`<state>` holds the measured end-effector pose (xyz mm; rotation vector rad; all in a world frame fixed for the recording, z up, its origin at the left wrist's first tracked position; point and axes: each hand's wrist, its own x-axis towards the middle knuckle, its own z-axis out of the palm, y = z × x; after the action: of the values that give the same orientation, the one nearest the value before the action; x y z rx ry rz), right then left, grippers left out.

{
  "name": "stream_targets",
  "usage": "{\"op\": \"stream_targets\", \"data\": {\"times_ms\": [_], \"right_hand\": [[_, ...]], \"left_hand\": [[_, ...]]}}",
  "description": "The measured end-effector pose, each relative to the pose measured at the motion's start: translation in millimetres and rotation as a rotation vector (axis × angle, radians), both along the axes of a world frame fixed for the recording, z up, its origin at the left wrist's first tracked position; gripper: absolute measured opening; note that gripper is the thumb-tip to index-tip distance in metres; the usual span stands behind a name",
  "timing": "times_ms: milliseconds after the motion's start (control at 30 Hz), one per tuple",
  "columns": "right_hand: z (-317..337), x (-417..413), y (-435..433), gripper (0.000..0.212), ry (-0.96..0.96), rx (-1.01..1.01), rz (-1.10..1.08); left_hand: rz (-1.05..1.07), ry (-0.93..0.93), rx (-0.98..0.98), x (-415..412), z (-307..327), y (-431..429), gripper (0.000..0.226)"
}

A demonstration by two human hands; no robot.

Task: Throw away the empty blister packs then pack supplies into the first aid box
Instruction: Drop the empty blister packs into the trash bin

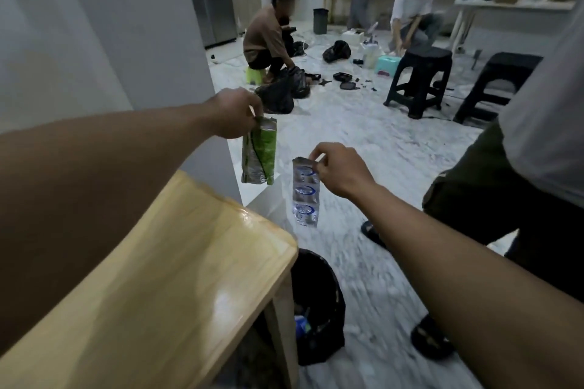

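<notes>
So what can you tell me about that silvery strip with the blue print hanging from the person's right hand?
The silver foil blister strip with blue oval printing is long and narrow, with three printed sections in a row down its length. It looks like thin, shiny, slightly crinkled foil. It hangs nearly upright in the air, pinched at its top corner by the fingertips of the right hand, touching nothing else. In the picture it sits above the black-lined waste bin beside the wooden table corner.
</notes>
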<state>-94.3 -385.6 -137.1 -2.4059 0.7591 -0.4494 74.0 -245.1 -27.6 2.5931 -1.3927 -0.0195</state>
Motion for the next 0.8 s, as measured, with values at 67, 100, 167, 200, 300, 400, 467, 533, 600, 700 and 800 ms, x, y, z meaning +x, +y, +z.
{"op": "stream_targets", "data": {"times_ms": [67,100,167,200,300,400,467,533,600,700,800], "right_hand": [[-29,-1,1,0.016,0.041,0.034,-0.004],[-43,-1,2,0.016,0.062,0.051,-0.002],[-67,0,4,0.015,0.101,0.082,-0.002],[-78,0,5,0.015,0.116,0.095,-0.005],[-104,1,6,0.017,0.158,0.126,-0.006],[-124,2,8,0.018,0.201,0.151,-0.017],[-136,2,9,0.018,0.243,0.157,-0.02],[-146,0,9,0.018,0.292,0.164,-0.013],[-150,0,6,0.02,0.331,0.168,0.009],[-149,-1,-2,0.026,0.339,0.163,0.031],[-134,0,-12,0.031,0.301,0.133,-0.004]], "left_hand": [[-0.025,-0.011,0.069,1,-9,-10,0.021],[-0.041,-0.02,0.097,1,-12,-15,0.023],[-0.062,-0.015,0.137,1,-20,-25,0.026],[-0.07,-0.001,0.158,1,-24,-30,0.027],[-0.1,0.038,0.248,0,-41,-44,0.023],[-0.128,0.063,0.34,-2,-60,-56,0.02],[-0.13,0.077,0.394,-4,-71,-62,0.017],[-0.13,0.103,0.436,-6,-80,-66,0.01],[-0.134,0.12,0.474,-10,-87,-68,0.008],[-0.134,0.151,0.534,-15,-94,-69,0.015],[-0.108,0.242,0.581,-20,-96,-68,0.018]]}}
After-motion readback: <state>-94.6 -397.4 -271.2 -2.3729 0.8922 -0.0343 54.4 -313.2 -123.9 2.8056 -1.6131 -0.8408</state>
